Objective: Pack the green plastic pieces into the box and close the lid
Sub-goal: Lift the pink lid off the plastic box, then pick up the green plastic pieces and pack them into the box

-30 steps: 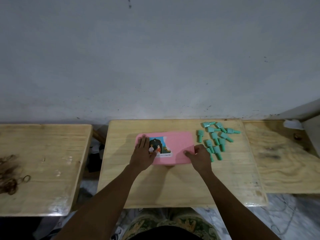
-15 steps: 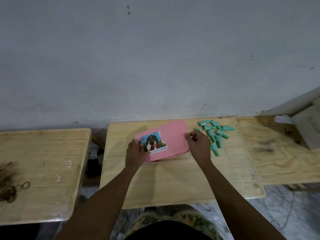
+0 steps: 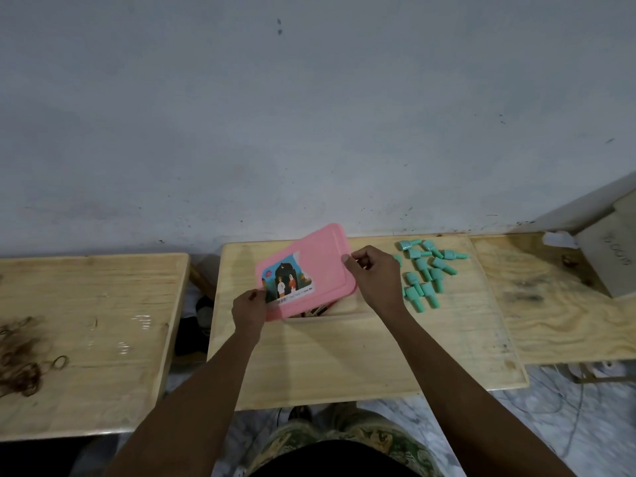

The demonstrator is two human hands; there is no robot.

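A pink lid (image 3: 316,266) with a picture sticker is lifted and tilted above the box (image 3: 330,313), of which only a pale near rim and a dark gap show. My left hand (image 3: 248,308) pinches the lid's near left corner. My right hand (image 3: 373,278) grips its right edge. Several green plastic pieces (image 3: 425,270) lie loose on the middle wooden table (image 3: 344,359), just right of my right hand.
A second wooden table (image 3: 89,339) on the left carries a pile of brown rubber bands (image 3: 20,356). A third table (image 3: 557,304) on the right holds a grey box (image 3: 609,249) and crumpled white paper (image 3: 559,239). The wall stands close behind.
The lid lay flat on the box under both hands a second ago. Both hands have since lifted it and tilted it up off the box.
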